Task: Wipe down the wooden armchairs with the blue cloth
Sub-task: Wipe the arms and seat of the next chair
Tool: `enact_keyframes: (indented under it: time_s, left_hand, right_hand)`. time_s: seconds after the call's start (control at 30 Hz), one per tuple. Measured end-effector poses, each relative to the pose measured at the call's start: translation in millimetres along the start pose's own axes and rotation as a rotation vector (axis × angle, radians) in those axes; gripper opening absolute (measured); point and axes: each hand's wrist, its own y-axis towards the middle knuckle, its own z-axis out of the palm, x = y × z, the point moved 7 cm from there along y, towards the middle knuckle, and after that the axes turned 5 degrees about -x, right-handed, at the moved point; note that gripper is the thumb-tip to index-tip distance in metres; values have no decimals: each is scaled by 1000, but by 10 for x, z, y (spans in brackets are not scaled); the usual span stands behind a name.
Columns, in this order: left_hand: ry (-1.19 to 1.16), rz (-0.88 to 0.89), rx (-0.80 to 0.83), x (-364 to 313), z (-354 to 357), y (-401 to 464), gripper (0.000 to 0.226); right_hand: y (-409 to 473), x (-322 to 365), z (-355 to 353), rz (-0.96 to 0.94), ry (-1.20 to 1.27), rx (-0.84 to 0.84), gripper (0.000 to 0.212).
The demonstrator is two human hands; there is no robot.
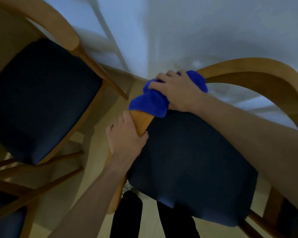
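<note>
A wooden armchair [258, 73] with a dark blue seat cushion stands right in front of me. My left hand [126, 136] grips the front end of its left armrest [141, 121]. Just beyond, my right hand [175, 91] holds the bunched blue cloth [150, 103] wrapped over the same armrest, fingers curled over the fabric. The curved wooden backrest arcs away to the right. A second wooden armchair [58, 26] with a dark seat stands at the left.
A third chair's wooden frame and dark seat [5, 220] show at the bottom left. My dark-trousered legs [127, 217] stand at the near chair's front edge. A white wall lies behind the chairs, and pale floor [93, 117] runs between them.
</note>
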Motion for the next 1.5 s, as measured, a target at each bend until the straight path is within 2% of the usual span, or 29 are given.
enact_keyframes:
  time_s: [0.03, 0.2, 0.43, 0.53, 0.7, 0.87, 0.93, 1.0, 1.17, 1.33, 1.5]
  left_hand:
    - [1, 14, -9, 44, -2, -6, 77]
    - [-8, -16, 5, 341, 9, -60, 86]
    - [10, -81, 4, 862, -120, -18, 78]
    - [-13, -109, 6, 974, -192, -3, 70]
    - [5, -129, 32, 933, -242, 0, 74]
    - [176, -142, 32, 749, -329, 11, 102]
    - [217, -61, 17, 445, -347, 69, 117]
    - [206, 87, -13, -29, -346, 177, 121]
    - [119, 322, -101, -1149, -413, 525, 107]
    - [43, 567, -8, -2022, -342, 583, 95]
    - [176, 855, 11, -2772, -149, 421, 84]
  right_hand:
    - [31, 127, 10, -29, -7, -9, 74]
    - [197, 423, 7, -71, -19, -9, 77]
    - [583, 705, -45, -75, 17, -21, 71]
    - [636, 487, -114, 35, 10, 2, 60]
    - [359, -134, -273, 240, -62, 2, 50]
    - [-59, -646, -405, 374, -34, -26, 62]
    - [-159, -724, -414, 387, -13, -51, 65]
    - [-216, -763, -403, 392, 5, -67, 65]
    - [-500, -1025, -399, 461, 100, -154, 65]
    - [-1067, -1413, -281, 639, 309, -254, 70]
    - [-1837, -1685, 111, 851, 511, -328, 68]
